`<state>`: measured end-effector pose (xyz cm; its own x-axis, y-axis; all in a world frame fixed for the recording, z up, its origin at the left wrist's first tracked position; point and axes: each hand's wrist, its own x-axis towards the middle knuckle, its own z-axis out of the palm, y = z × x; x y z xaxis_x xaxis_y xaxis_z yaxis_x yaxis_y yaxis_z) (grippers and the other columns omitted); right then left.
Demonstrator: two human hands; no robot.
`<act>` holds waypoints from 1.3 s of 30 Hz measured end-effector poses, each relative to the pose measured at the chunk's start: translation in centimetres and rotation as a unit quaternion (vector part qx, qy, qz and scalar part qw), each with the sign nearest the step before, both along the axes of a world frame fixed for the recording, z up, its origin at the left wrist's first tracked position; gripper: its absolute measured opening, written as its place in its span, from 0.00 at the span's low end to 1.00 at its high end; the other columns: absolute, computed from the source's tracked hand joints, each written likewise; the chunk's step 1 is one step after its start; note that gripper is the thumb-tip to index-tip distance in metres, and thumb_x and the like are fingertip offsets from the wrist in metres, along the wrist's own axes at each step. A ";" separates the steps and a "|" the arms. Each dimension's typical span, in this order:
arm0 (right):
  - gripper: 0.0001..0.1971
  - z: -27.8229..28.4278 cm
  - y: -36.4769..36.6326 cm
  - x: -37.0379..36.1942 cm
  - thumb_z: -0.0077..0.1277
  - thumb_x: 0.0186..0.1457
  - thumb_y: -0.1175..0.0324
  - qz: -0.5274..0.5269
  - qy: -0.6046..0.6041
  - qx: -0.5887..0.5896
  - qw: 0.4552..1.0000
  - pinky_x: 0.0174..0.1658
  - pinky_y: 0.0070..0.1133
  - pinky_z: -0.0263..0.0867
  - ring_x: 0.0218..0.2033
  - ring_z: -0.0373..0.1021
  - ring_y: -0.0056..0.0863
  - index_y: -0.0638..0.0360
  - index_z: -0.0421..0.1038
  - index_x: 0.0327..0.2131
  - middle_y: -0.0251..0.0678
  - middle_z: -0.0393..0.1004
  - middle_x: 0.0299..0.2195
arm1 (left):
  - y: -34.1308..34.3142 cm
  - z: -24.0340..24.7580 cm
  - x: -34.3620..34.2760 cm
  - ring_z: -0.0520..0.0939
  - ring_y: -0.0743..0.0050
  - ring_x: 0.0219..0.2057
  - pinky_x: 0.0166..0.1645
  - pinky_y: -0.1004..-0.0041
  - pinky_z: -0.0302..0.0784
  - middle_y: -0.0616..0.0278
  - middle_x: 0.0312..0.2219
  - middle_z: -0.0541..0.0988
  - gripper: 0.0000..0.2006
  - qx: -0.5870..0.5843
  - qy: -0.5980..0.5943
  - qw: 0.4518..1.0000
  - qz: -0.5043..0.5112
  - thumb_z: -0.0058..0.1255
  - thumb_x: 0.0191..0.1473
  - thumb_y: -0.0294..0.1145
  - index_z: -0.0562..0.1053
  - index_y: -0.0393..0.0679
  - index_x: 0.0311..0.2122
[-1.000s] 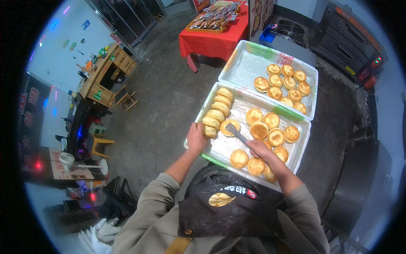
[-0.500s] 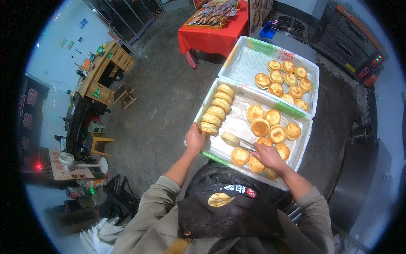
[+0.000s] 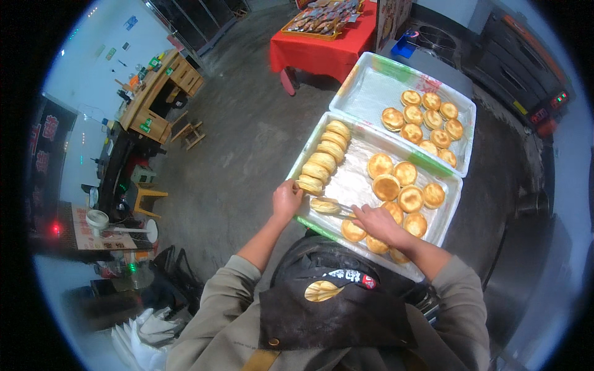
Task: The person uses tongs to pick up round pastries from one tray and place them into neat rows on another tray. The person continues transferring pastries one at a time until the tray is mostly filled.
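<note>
My right hand (image 3: 378, 224) grips a pair of metal tongs (image 3: 345, 210). Their tips pinch a round flatbread (image 3: 325, 206), tilted on edge beside the near end of a leaning row of flatbreads (image 3: 325, 164). That row runs along the left wall of the nearer white foam box (image 3: 362, 143). Curled at the box's left rim, my left hand (image 3: 288, 200) has its fingertips close against the row's end flatbread (image 3: 309, 183); whether they touch it is hard to see. Several browned flatbreads (image 3: 410, 199) lie flat in the right half, partly covered by my right forearm.
A second foam box (image 3: 365, 80) with more flatbreads (image 3: 431, 119) adjoins the far side. Beyond stands a red-covered table (image 3: 309, 52) bearing a basket of packets (image 3: 325, 21). A dark oven (image 3: 516, 68) is far right, a wooden desk (image 3: 151, 102) far left.
The tongs have carried their flatbread left and turned it more on edge, close to the row's near end. My left hand stays at the rim. The whole view has shifted slightly.
</note>
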<state>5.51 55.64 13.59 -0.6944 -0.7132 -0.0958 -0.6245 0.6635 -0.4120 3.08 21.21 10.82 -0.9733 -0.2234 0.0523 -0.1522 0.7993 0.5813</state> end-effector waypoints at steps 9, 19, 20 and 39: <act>0.23 -1.4 -6.2 -1.5 0.52 0.71 0.51 -0.015 0.050 -0.028 0.998 0.33 0.39 0.76 0.29 0.80 0.48 0.56 0.68 0.59 0.45 0.79 0.35 | 0.0 2.4 3.8 0.89 0.45 0.37 0.43 0.56 0.84 0.50 0.34 0.87 0.06 0.059 0.068 0.992 0.091 0.63 0.56 0.30 0.80 0.41 0.37; 0.22 -0.7 -6.9 -1.7 0.53 0.70 0.49 -0.052 0.048 -0.016 0.997 0.33 0.38 0.77 0.30 0.81 0.46 0.53 0.69 0.57 0.44 0.80 0.34 | 2.0 1.4 4.5 0.88 0.42 0.41 0.51 0.53 0.83 0.47 0.36 0.87 0.08 -0.012 -0.045 0.994 -0.096 0.65 0.53 0.35 0.85 0.44 0.36; 0.23 -0.3 -6.3 -1.4 0.52 0.70 0.48 -0.058 0.038 -0.031 0.997 0.34 0.39 0.78 0.31 0.81 0.46 0.53 0.69 0.57 0.44 0.80 0.35 | 2.2 1.2 4.6 0.88 0.42 0.41 0.51 0.53 0.82 0.46 0.37 0.87 0.08 -0.007 -0.046 0.995 -0.092 0.65 0.53 0.35 0.85 0.44 0.36; 0.31 8.0 18.4 -5.6 0.64 0.62 0.45 -0.300 -0.149 0.089 0.938 0.58 0.40 0.74 0.55 0.79 0.50 0.55 0.78 0.60 0.53 0.83 0.52 | 2.9 -0.4 6.4 0.81 0.47 0.51 0.65 0.49 0.68 0.52 0.42 0.82 0.13 -0.065 0.034 0.990 -0.120 0.65 0.52 0.34 0.81 0.42 0.41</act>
<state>-0.09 74.04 21.54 -0.8890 -0.1581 -0.4298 0.0078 0.9332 -0.3594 9.48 24.12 10.43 -0.9909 0.0260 0.1318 0.0860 0.8766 0.4734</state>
